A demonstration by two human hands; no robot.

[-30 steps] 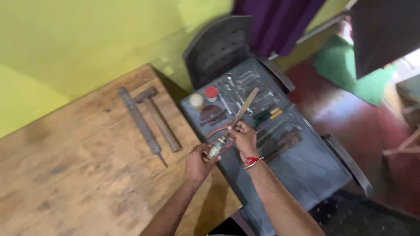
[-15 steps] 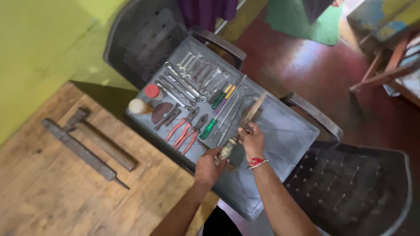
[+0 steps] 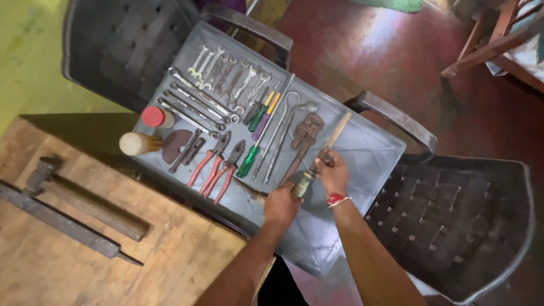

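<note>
My view has swung right and tipped down over the last second: the wooden table (image 3: 85, 260) has slid to the left edge and the grey tray (image 3: 362, 153) of tools now fills the middle. The file has stayed in both hands through all of it, and it now hangs low over the tray's near half, just right of the pipe wrench.

On the far left, a hammer (image 3: 85, 204) with a worn wooden handle and a long rusty bar (image 3: 62, 224) lie side by side on the scuffed planks. On the tray, a red-capped jar (image 3: 156, 117) and a pale one (image 3: 136, 144), then shiny spanners (image 3: 226, 76) fanned in a row, red-handled pliers (image 3: 218, 167), green and yellow screwdrivers (image 3: 258, 133), and a rust-brown pipe wrench (image 3: 303, 139).

My left hand (image 3: 281, 205) is clamped round the stubby, stained handle end of the file (image 3: 323, 153); my right hand (image 3: 333, 173), with a red band at the wrist, pinches its flat dull blade partway up. The blade slants up and to the right. Farther right stands a dark plastic chair (image 3: 464, 226) with a slotted seat.
</note>
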